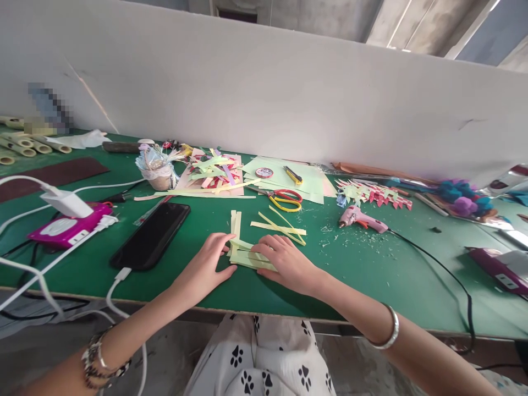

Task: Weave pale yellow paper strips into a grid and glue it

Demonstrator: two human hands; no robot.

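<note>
Silver bangle (396, 327), mottled bracelet (86, 360), white paw-printed garment (274, 360)

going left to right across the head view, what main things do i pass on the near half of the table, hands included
Magenta power strip, phone, left hand, right hand, pink glue gun, second power strip.

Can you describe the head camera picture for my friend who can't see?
A person's left hand and right hand touch pale green paper strips on a green table. Scissors and a pink glue gun lie farther back.

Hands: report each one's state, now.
Left hand: open, thumb and index finger spread at the pale green strips.
Right hand: over the strips; grip cannot be told.
</note>
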